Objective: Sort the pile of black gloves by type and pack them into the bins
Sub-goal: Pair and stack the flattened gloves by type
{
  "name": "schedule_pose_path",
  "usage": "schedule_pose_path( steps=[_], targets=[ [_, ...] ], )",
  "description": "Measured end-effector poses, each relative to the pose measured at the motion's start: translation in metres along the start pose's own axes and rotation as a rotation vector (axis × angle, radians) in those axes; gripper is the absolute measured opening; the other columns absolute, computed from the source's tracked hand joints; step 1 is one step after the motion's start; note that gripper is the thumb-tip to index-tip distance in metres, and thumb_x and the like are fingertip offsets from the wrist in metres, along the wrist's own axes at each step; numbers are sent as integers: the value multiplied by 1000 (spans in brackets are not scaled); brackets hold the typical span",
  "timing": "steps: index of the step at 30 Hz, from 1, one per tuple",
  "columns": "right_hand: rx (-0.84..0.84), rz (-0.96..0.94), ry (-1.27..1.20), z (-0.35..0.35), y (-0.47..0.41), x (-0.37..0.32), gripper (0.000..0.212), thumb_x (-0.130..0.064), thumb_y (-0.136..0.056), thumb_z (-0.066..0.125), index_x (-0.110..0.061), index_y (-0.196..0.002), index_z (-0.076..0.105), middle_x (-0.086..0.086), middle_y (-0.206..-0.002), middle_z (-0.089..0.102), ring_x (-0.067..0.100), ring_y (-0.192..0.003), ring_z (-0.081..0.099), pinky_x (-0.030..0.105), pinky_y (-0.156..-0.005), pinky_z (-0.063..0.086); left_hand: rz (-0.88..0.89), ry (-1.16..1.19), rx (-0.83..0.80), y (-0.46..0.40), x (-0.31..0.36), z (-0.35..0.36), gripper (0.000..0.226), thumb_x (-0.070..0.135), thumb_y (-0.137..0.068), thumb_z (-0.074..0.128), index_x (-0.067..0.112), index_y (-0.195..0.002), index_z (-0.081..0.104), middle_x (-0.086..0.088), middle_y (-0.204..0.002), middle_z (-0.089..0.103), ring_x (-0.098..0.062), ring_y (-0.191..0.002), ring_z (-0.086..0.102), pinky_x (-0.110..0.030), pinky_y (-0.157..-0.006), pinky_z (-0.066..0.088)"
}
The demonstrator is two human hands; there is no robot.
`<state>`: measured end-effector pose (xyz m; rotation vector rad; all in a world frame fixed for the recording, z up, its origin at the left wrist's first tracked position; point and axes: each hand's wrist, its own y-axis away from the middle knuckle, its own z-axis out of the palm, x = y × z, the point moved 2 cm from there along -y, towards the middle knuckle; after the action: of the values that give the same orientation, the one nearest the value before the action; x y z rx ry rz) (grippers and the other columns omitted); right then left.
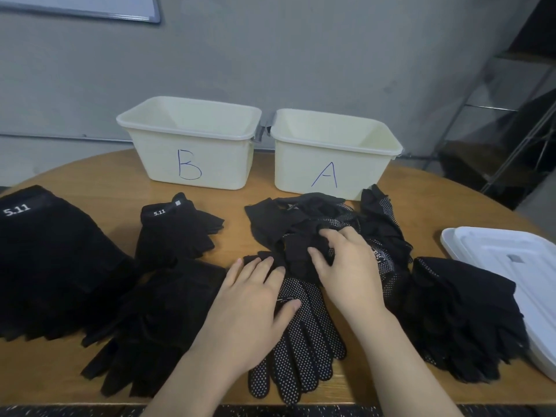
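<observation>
Two cream plastic bins, lettered B (192, 145) and A (331, 158), stand behind the heap of black fabric gloves (316, 230) on the round wooden table (90, 176). Left hand (252, 299) lies flat, fingers straight, on a white-dotted black glove (304, 350). Right hand (346, 260) grips the heap.

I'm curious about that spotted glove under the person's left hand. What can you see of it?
The dotted glove is black fabric covered in small white grip dots. It lies flat on the wooden table, fingers pointing toward the near edge. The left hand rests flat on its cuff end, whose top is buried under the pile of gloves.
</observation>
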<state>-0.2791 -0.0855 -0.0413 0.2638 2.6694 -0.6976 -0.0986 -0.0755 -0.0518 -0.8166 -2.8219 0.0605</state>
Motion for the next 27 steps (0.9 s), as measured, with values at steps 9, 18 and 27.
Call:
schedule_pose_path(
  steps=[9,18,27],
  targets=[
    [15,37,-26,7,-3,1,9,-15,-96,67,-15,-93,76,-1,-86,59,24,-76,60,37,-67,51,-38,61,97,-9,3,0,67,61,-100,17,27,-153,41,10,-152,46,-11,-143,37,-34,-127,10],
    [-67,30,-153,-7,-3,8,20,-6,-97,60,-17,-109,72,-6,-103,58,13,-91,57,36,-85,54,-147,468,282,-23,8,-7,48,52,-99,54,25,-138,58,14,-126,65,-5,-120,53,-31,-113,39],
    [-239,-84,-101,-9,11,11,45,-37,-91,75,-28,-134,64,-14,-114,45,7,-105,51,32,-91,53,-332,798,319,-51,6,2,30,35,-91,76,26,-119,70,14,-90,76,2,-85,67,-13,-73,49]
  ],
)
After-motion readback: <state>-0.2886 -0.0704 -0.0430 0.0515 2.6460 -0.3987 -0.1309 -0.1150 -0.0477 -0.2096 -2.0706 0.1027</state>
